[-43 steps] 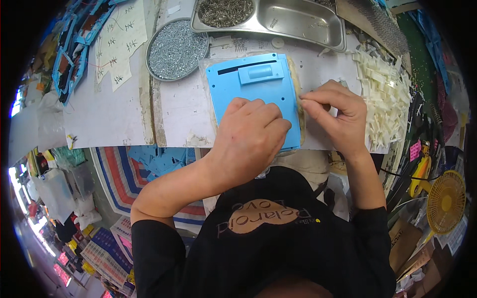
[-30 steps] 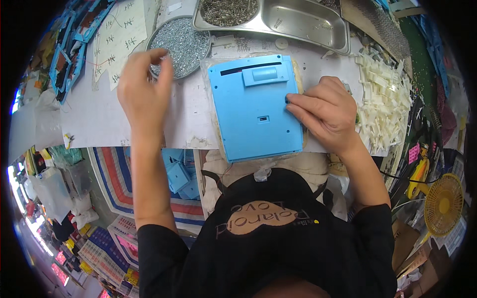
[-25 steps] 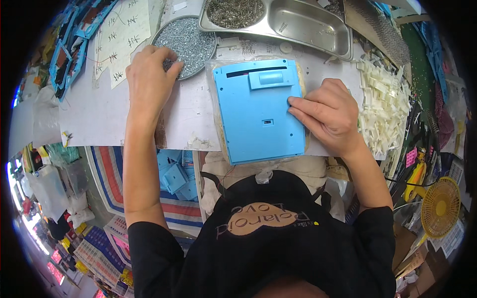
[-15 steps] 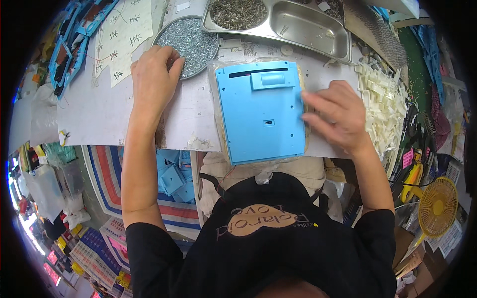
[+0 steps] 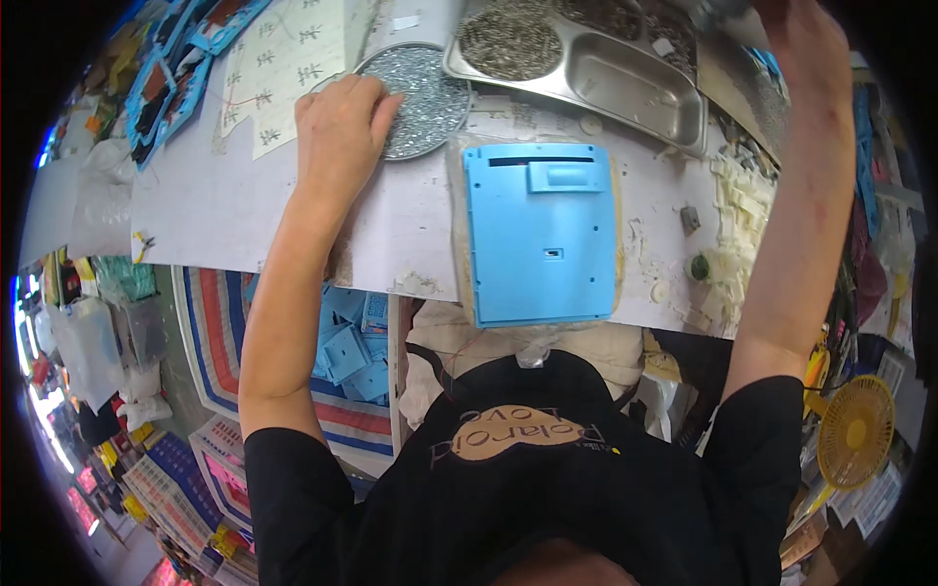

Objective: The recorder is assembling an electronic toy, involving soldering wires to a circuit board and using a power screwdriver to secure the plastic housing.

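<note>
Head view: one blue panel (image 5: 544,220) at the tabletop's (image 5: 215,210) near edge, with one steel tray (image 5: 635,86) at 12 o'clock, one round dish (image 5: 418,156) of silver bits (image 5: 430,98) at 10–11, one yellow fan (image 5: 857,432) at 4, and white parts (image 5: 738,215) (too many to count) at 3, partly blocked by the right forearm (image 5: 791,225). Left hand (image 5: 342,122) is at the dish, fingers bunched, can't tell if they're pinching anything; right hand (image 5: 803,41) is blurry up at 2 o'clock, grip unclear too.
</note>
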`<act>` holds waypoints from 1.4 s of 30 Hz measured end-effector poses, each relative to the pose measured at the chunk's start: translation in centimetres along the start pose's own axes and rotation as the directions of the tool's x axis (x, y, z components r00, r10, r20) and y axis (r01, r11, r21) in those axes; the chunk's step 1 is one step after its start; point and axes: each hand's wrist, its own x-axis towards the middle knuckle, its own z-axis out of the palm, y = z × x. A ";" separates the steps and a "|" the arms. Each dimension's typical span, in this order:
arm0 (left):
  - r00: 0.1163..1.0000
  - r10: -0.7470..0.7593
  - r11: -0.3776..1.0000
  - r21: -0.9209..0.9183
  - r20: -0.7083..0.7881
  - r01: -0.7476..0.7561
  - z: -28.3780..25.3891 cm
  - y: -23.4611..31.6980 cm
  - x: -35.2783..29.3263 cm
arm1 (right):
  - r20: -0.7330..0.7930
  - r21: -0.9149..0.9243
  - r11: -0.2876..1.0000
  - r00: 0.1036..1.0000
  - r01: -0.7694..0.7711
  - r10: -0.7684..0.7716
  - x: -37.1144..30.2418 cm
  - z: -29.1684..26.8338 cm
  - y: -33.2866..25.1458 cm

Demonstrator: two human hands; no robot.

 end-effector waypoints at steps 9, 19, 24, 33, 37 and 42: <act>0.970 0.155 0.942 -0.267 -0.186 -0.202 -3.1 6.0 -2.1 | 0.363 0.527 0.792 0.924 -0.308 0.117 -8.9 -1.7 0.5; 0.963 0.189 0.735 -0.623 -0.190 -0.267 -5.0 16.1 -5.2 | 0.485 0.610 0.743 0.871 -0.273 -0.078 -14.8 -0.4 -7.3; 0.969 0.182 0.735 -0.632 -0.166 -0.247 -4.9 16.1 -5.3 | 0.494 0.615 0.739 0.865 -0.276 -0.087 -15.1 0.0 -6.8; 0.966 0.230 0.787 -0.561 -0.119 -0.257 -5.0 16.3 -4.8 | 0.516 0.547 0.782 0.856 -0.299 -0.034 -15.5 0.7 -6.8; 0.967 0.255 0.813 -0.538 -0.011 -0.221 -5.8 17.0 -4.2 | 0.492 0.557 0.772 0.871 -0.307 -0.009 -15.9 0.4 -7.1; 0.965 0.251 0.833 -0.526 0.081 -0.173 -5.5 16.2 -4.8 | 0.432 0.552 0.785 0.902 -0.280 0.018 -16.5 -1.9 -7.6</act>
